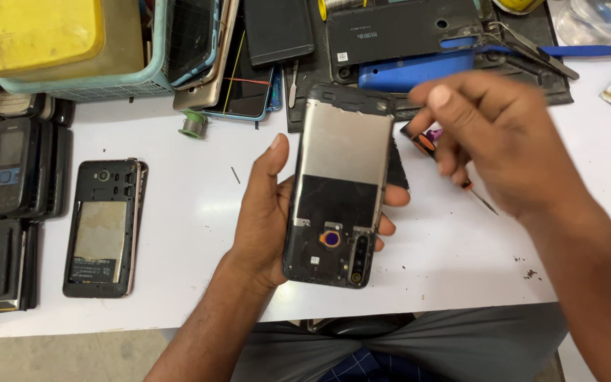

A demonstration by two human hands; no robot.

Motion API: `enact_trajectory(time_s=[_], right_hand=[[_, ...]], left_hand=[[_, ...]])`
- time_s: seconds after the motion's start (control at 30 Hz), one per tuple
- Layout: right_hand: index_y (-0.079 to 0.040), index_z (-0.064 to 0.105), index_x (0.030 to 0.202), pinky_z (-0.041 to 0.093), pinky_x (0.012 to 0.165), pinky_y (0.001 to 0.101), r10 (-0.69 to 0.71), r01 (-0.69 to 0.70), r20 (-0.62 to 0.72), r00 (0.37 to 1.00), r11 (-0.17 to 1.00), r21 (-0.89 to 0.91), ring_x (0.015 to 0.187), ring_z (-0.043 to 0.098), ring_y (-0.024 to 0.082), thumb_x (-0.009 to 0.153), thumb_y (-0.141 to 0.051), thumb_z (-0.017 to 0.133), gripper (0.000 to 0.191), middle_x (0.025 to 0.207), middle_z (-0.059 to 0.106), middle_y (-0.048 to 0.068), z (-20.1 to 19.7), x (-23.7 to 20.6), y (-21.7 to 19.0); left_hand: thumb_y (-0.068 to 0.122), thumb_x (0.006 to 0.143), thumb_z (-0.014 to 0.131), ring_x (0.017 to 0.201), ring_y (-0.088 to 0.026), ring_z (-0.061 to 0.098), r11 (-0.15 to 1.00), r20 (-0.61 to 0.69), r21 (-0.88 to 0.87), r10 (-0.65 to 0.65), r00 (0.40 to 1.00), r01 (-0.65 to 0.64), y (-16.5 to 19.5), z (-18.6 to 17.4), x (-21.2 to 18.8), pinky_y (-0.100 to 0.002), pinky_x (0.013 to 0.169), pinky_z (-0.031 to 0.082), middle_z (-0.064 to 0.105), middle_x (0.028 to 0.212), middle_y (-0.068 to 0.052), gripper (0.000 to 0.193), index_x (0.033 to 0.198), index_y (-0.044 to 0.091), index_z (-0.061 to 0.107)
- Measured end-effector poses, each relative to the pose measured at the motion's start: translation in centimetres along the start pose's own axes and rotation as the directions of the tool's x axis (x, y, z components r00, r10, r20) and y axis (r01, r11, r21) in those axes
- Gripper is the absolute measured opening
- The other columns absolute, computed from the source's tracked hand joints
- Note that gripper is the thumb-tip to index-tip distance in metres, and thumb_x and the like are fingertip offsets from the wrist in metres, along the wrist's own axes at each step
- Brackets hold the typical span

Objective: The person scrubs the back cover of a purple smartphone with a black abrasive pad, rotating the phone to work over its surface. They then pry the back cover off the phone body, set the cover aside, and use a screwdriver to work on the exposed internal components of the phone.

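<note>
Opened smartphone, its back cover off and a metal shield and camera module exposed, sits upright in the left hand above a white workbench. That hand cradles the phone from beneath, thumb pressed along the left edge and fingertips curling round the right, a hold that keeps the bare interior facing up toward the worker. The right hand, blurred, hovers just beside the phone's upper right corner with its fingers closed around a small screwdriver, whose orange-and-black handle and thin tip show below the knuckles; the tip points down and away from the phone, apart from it.

A second opened phone lies flat on the bench to the left, its back also removed, well apart from both hands. Stacks of older handsets and batteries line the far left edge. Behind, a teal basket holds a yellow box, and several phones and screens lean beside it. A black work mat at the top carries a black rear panel, a blue plastic part and tweezers, all near the right hand, seemingly kept within reach. A small spool of solder wire stands near the basket, and dark specks dot the bench by the right forearm.
</note>
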State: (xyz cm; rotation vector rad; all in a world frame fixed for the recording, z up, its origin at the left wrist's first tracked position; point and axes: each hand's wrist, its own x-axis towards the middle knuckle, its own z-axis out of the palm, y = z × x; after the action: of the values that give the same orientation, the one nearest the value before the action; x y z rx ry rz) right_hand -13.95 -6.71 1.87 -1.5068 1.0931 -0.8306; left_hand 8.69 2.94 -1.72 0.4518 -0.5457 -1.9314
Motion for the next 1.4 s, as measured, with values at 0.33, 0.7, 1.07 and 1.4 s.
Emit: enact_trajectory(time_s=[0.33, 0.7, 1.07, 1.4], right_hand=[[0.004, 0.062, 0.126, 0.050, 0.052, 0.0234, -0.027, -0.075, 0.256, 0.966, 0.922, 0.380, 0.067, 0.062, 0.010, 0.100, -0.008, 0.064, 0.030, 0.087, 0.067, 0.008, 0.7, 0.0, 2.3], [0.007, 0.059, 0.126, 0.057, 0.084, 0.0327, -0.129, -0.040, 0.288, 0.949, 0.856, 0.516, 0.100, 0.069, 0.020, 0.103, -0.015, 0.057, 0.032, 0.124, 0.070, 0.020, -1.8, -1.5, 1.0], [0.013, 0.058, 0.142, 0.054, 0.082, 0.0364, 0.224, -0.238, 0.088, 0.971, 0.836, 0.495, 0.097, 0.068, 0.023, 0.110, -0.013, 0.049, 0.042, 0.113, 0.071, 0.019, -0.1, -6.6, 3.7], [0.005, 0.046, 0.137, 0.051, 0.103, 0.0428, 0.161, -0.017, -0.101, 0.982, 0.602, 0.798, 0.118, 0.065, 0.024, 0.105, -0.007, 0.050, 0.035, 0.130, 0.064, 0.020, 5.2, -9.8, 4.6]], left_hand=[[0.047, 0.099, 0.041, 0.092, -0.030, 0.074, 0.977, -0.092, 0.131, -0.160, 0.983, 0.171, -0.6, -0.3, -0.3, -0.037, 0.065, 0.064, 0.069, 0.116, -0.033, 0.076, 0.144, -0.013, 0.051], [0.014, 0.064, 0.069, 0.110, -0.021, 0.061, 0.215, -0.033, 0.977, 0.154, 0.987, -0.001, 1.7, 3.2, -0.5, -0.036, 0.094, 0.051, 0.067, 0.116, -0.011, 0.080, 0.143, 0.002, 0.059], [0.005, 0.061, 0.076, 0.134, -0.037, 0.047, -0.458, 0.298, 0.876, 0.266, 0.917, -0.152, 1.4, 3.6, 0.0, -0.057, 0.116, 0.029, 0.055, 0.143, -0.014, 0.103, 0.155, 0.009, 0.034], [0.018, 0.083, 0.068, 0.129, -0.032, 0.051, 0.794, -0.137, 0.515, 0.449, 0.883, -0.324, -0.5, 0.4, 0.4, -0.049, 0.118, 0.037, 0.058, 0.136, -0.020, 0.073, 0.150, 0.000, 0.044]])
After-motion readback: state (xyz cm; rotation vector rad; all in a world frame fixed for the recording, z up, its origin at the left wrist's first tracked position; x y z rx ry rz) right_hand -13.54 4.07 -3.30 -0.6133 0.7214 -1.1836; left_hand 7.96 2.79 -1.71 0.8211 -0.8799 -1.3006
